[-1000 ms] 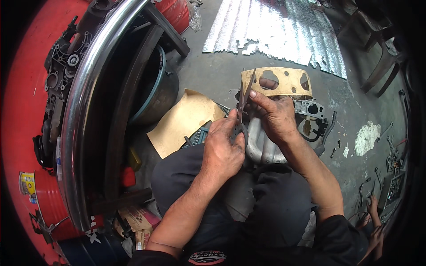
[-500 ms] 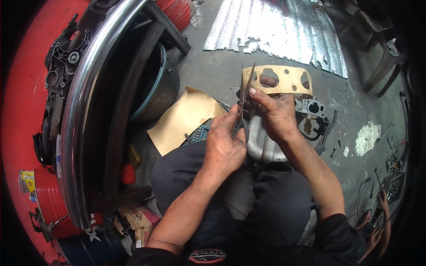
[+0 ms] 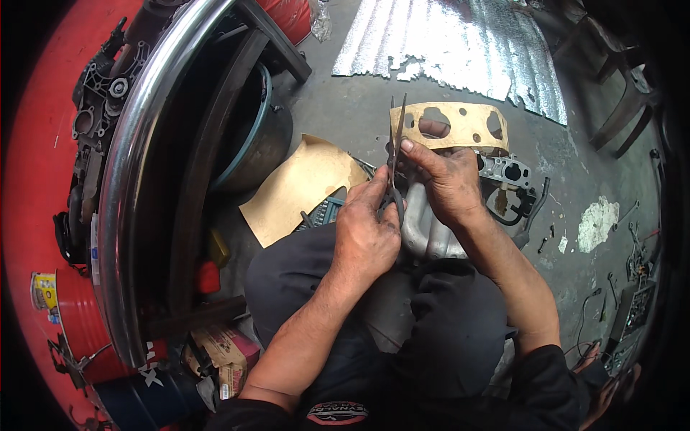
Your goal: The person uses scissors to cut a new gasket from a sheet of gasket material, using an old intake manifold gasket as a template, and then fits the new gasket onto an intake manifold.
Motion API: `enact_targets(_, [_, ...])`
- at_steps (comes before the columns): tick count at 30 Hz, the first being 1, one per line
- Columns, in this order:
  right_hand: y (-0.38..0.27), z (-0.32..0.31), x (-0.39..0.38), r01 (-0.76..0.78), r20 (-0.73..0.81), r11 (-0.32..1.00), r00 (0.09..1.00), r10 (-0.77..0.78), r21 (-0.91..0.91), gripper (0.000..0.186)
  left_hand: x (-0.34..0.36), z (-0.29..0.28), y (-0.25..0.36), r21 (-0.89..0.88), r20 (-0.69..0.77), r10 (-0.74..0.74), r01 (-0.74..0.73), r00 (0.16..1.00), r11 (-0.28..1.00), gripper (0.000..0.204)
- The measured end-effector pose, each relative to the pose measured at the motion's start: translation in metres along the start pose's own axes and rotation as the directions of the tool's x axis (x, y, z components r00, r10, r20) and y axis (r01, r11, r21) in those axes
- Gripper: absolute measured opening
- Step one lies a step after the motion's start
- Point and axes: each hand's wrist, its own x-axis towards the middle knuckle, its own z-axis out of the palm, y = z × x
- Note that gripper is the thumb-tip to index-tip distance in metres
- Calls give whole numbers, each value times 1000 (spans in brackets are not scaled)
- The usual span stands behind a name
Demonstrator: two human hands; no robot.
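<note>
The left hand point(image 3: 366, 233) is closed around the handles of a pair of dark metal scissors point(image 3: 394, 144), its fingers curled through and over the loops so that the handles themselves are mostly hidden. The scissors' long axis runs nearly straight up the picture, away from the person, with the blades pointing at the far floor; the two blades stand slightly parted near their tips. The right hand point(image 3: 445, 183) pinches a flat tan cardboard gasket with large cut-out holes point(image 3: 467, 126) by its near edge, thumb on top next to the blades, and one fingertip shows through the left hole. The gasket lies with its long axis crosswise, left to right, and its left edge meets the scissor blades. Just beneath and behind the right hand sits a grey cast-metal manifold with round ports point(image 3: 503, 172), partly on the person's lap of dark trousers point(image 3: 438, 323). To the left of the hands a loose sheet of tan gasket paper point(image 3: 298, 187) lies on the grey concrete floor point(image 3: 345, 108), and past it a dark round basin point(image 3: 262, 144) sits under a curved chrome bar point(image 3: 136, 187) beside a red vehicle body point(image 3: 36, 144). A crinkled silver foil sheet point(image 3: 460, 43) lies beyond the gasket, with bare floor between them. To the right, small tools and bits are scattered on the floor well apart from the hands.
</note>
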Motion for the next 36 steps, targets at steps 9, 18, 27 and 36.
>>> enact_targets(9, [1, 2, -1, -15, -6, 998, 1000, 15, -65, 53, 0, -1, -6, -24, -13, -9, 8, 1000, 1000, 52])
enact_targets(18, [-1, 5, -4, -13, -3, 995, 1000, 13, -101, 54, 0, 0, -4, -60, -31, -14, 12, 999, 998, 52])
enact_targets(27, [-3, 8, -6, -41, -9, 996, 999, 41, -74, 51, 2, 0, -11, -251, 46, -114, 122, 992, 960, 52])
enact_targets(36, [1, 4, -5, -14, -6, 996, 1000, 13, -92, 50, 2, 2, -7, -18, -36, -3, 2, 999, 1000, 51])
